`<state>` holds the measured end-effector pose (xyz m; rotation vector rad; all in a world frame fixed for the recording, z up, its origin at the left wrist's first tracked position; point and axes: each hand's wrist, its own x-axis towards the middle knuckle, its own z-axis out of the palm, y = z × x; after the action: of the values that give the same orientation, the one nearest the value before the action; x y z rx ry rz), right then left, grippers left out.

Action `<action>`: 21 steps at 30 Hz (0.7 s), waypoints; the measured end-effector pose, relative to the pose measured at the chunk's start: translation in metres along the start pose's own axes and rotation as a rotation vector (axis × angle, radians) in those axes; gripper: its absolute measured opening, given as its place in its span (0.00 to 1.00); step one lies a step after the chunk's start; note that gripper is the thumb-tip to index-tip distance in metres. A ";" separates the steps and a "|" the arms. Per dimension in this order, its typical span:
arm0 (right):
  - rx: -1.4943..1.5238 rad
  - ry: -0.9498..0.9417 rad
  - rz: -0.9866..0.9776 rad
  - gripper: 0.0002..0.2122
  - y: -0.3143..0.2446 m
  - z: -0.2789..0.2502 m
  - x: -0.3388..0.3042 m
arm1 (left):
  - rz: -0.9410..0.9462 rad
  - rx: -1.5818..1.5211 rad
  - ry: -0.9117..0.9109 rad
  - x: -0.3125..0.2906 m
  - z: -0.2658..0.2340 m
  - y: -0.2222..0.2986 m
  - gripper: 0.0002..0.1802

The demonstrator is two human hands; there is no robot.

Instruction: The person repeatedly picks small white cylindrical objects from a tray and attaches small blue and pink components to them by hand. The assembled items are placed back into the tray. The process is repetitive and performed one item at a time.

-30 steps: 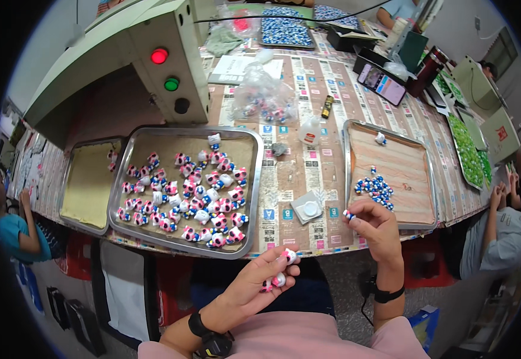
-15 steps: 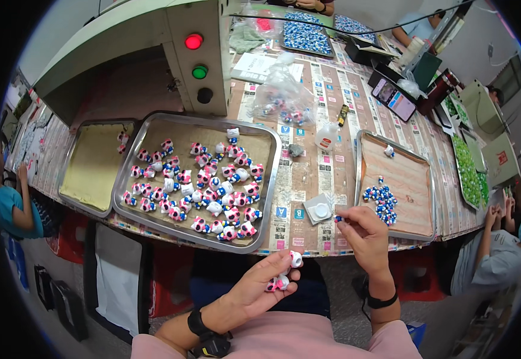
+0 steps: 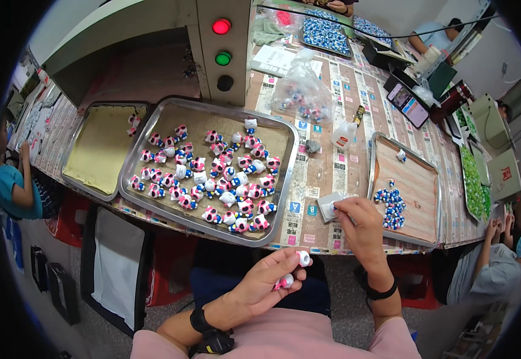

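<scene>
My left hand (image 3: 265, 283) is closed around two small pink-and-white figurine heads; one head (image 3: 303, 258) sits between thumb and fingertips with its round hollow facing up, the other head (image 3: 285, 281) lies lower against the fingers. Over a small white pad (image 3: 326, 209) on the table, my right hand (image 3: 361, 226) is pinched shut; its fingers hide the small blue figurine body seen in them a moment ago. To its right, a paper-lined tray (image 3: 438, 197) holds a pile of blue-and-white figurine bodies (image 3: 390, 206) and a lone white head (image 3: 400, 155).
A large metal tray (image 3: 293, 158) of pink, white and blue figurines stands left, beside a smaller yellow-lined tray (image 3: 96, 149). Behind are a machine with lights (image 3: 223, 58), a plastic bag (image 3: 302, 90), a glue bottle (image 3: 344, 135) and a phone (image 3: 407, 105). Co-workers sit at both sides.
My right hand has moved slightly left and up, bringing its fingertips onto the white pad. My left hand still holds the two heads. The view has shifted a little.
</scene>
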<state>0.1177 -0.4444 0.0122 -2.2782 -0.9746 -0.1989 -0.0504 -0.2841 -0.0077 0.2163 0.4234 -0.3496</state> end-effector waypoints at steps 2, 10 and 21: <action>0.033 0.031 0.013 0.08 0.000 0.000 -0.001 | 0.002 0.032 0.028 0.001 0.005 0.002 0.17; 0.415 -0.040 0.171 0.08 -0.031 -0.029 -0.022 | 0.032 0.111 0.060 0.012 0.014 0.004 0.16; 0.691 -0.116 0.248 0.09 -0.039 -0.028 -0.047 | 0.058 0.258 0.037 0.018 0.017 -0.002 0.16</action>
<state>0.0599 -0.4699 0.0364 -1.7497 -0.6649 0.3343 -0.0300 -0.2961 -0.0009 0.4865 0.4066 -0.3436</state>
